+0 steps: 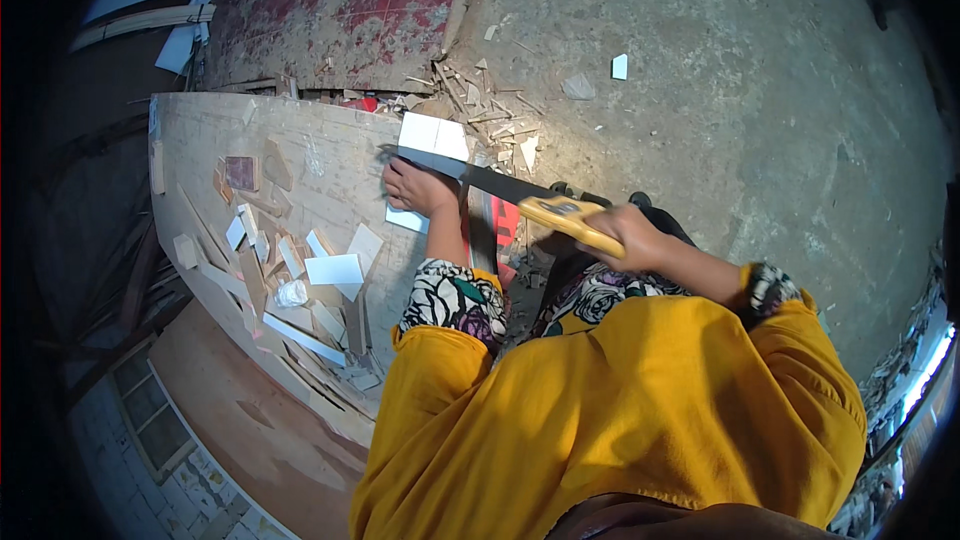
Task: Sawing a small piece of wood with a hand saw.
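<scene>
In my right hand (640, 238) is the yellow handle of a handsaw (560, 217), with the fingers wrapped round it. The saw's dark blade slants up to the left and lies across a white-faced board (432, 130), near my left hand. My left hand (422, 188) grips and presses the board down on the worktop, just on the near side of the blade, with its fingers bent. A lower part of the board shows below that hand; its middle is hidden under the hand. How deep the blade sits in the board I cannot tell.
The worn wooden worktop (340, 155) carries several offcuts, including a white rectangular piece (335, 270) and a small dark-red block (241, 173). Wood scraps (490, 110) litter the concrete floor (720, 60) beyond its edge. A red-topped, dusty surface (340, 0) stands behind.
</scene>
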Motion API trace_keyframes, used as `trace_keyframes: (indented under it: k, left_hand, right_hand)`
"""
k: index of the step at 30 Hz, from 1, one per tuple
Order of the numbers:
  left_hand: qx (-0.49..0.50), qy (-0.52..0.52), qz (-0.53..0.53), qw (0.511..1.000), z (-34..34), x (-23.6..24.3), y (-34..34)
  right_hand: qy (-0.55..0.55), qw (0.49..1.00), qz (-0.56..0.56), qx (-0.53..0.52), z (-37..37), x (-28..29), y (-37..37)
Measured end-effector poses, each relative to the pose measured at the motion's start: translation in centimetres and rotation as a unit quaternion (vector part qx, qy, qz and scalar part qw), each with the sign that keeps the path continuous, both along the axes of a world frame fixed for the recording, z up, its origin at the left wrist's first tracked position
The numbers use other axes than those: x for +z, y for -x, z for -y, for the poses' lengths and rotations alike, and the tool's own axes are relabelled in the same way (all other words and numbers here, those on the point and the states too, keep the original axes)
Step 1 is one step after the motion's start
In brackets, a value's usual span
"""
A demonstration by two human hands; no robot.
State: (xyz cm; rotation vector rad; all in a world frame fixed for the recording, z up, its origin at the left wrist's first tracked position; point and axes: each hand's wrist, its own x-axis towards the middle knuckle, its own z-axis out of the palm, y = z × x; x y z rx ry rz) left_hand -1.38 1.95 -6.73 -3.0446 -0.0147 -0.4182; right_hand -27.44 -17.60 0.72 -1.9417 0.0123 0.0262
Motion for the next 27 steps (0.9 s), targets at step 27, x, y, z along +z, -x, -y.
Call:
trace_keyframes:
  k: [27]
  left_hand:
    - [-0.040,0.024,-0.022,0.999,-0.5,0.5,-0.7]
  right_hand:
    - [-0.046,0.999,0.010,-0.019,-0.7,-0.5,-1.7]
